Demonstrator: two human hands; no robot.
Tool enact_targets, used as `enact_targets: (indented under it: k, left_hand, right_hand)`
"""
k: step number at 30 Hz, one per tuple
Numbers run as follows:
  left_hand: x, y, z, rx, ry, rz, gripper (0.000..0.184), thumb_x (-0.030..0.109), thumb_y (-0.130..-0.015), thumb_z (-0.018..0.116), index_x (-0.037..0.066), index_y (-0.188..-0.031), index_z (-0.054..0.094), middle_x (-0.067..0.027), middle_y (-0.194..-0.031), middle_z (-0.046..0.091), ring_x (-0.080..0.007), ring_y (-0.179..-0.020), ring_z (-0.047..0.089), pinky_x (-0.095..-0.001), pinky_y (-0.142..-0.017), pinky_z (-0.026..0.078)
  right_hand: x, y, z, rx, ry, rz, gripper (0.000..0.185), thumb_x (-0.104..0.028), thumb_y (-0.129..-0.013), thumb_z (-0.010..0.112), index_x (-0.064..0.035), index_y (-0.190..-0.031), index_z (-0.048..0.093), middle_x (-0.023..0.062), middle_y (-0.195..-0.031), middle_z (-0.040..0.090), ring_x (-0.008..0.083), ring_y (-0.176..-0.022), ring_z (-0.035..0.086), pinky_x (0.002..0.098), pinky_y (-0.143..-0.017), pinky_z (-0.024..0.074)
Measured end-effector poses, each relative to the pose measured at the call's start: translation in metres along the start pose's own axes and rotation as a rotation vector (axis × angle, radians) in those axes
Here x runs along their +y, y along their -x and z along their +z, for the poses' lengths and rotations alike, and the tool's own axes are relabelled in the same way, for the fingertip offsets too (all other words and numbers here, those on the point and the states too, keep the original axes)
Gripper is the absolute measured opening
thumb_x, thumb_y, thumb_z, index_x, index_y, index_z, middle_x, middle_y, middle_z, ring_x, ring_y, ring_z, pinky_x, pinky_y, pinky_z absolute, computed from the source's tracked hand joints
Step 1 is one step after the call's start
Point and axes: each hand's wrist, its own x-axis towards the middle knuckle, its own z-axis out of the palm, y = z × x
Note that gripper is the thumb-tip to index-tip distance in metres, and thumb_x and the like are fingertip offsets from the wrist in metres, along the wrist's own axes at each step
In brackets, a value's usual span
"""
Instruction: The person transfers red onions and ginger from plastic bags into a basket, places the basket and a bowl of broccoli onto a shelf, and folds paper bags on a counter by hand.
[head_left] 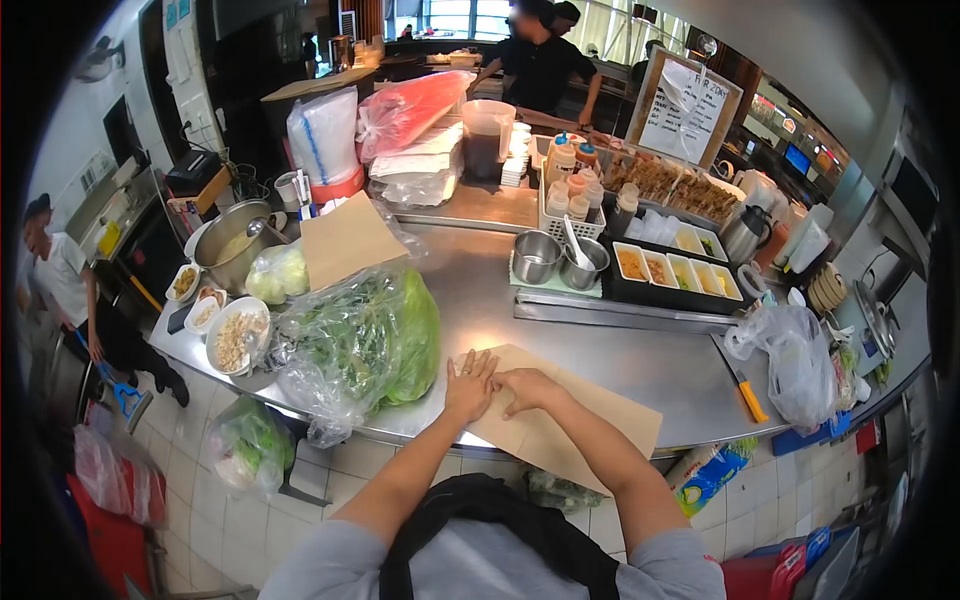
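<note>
A sheet of brown paper (590, 418) lies over the front edge of the steel counter, its near part hanging past the edge. My left hand (471, 386) lies flat on its left end, fingers stretched out. Close beside it, my right hand (530, 390) rests on the paper with fingers bent and the thumb apart; its fingertips almost touch my left fingers. Just left of my hands is a clear plastic bag of leafy greens (345, 340), with a large green lettuce leaf (412, 340) along its side. Another brown paper sheet (352, 240) lies behind the bag.
An orange-handled knife (745, 388) and a plastic bag (795, 360) lie on the right. Behind stand metal cups (537, 257), sauce bottles (572, 185) and a black tray of food containers (680, 270). A bowl of chopped food (238, 335) and a pot (235, 245) are left. Other people stand farther away.
</note>
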Motion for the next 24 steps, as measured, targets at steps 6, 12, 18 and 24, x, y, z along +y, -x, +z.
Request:
enact_targets:
  k: [6,12,18,24]
  left_hand:
    - [0.001,0.000,0.000,0.044,0.040,-0.010,0.047,0.028,-0.092,0.035,0.018,-0.138,0.032,-0.0014,-0.146,0.026,-0.0243,-0.136,0.021,-0.0595,-0.105,0.010]
    - [-0.003,-0.001,0.007,0.086,0.054,-0.010,0.048,0.028,-0.091,0.038,0.014,-0.137,0.033,-0.0023,-0.144,0.030,-0.0237,-0.135,0.024,-0.0582,-0.105,0.012]
    - [-0.001,0.001,-0.002,0.107,0.222,-0.049,0.050,0.016,-0.087,0.041,0.008,-0.135,0.033,-0.0071,-0.139,0.038,-0.0228,-0.134,0.026,-0.0539,-0.108,0.008]
    - [-0.003,-0.001,-0.002,0.147,0.172,-0.016,0.053,0.009,-0.081,0.044,0.007,-0.134,0.035,-0.0066,-0.140,0.037,-0.0238,-0.133,0.027,-0.0567,-0.107,0.009]
  right_hand:
    - [0.002,0.000,0.003,0.137,0.066,-0.108,0.040,-0.034,-0.050,0.081,-0.0089,-0.069,0.057,0.0078,-0.092,0.053,0.0265,-0.092,0.054,0.0368,-0.078,0.0445]
    - [-0.004,-0.002,-0.006,0.076,0.278,-0.185,0.038,-0.035,-0.051,0.079,-0.0098,-0.075,0.063,0.0085,-0.093,0.057,0.0283,-0.090,0.055,0.0377,-0.079,0.0447]
    - [-0.015,-0.003,-0.012,-0.053,0.277,-0.070,0.035,-0.032,-0.051,0.080,-0.0117,-0.075,0.067,0.0071,-0.091,0.058,0.0271,-0.094,0.052,0.0368,-0.079,0.0445]
    - [0.005,-0.014,0.012,0.031,0.163,-0.076,0.027,-0.027,-0.057,0.077,-0.0109,-0.076,0.065,0.0060,-0.080,0.061,0.0250,-0.086,0.054,0.0371,-0.073,0.0457]
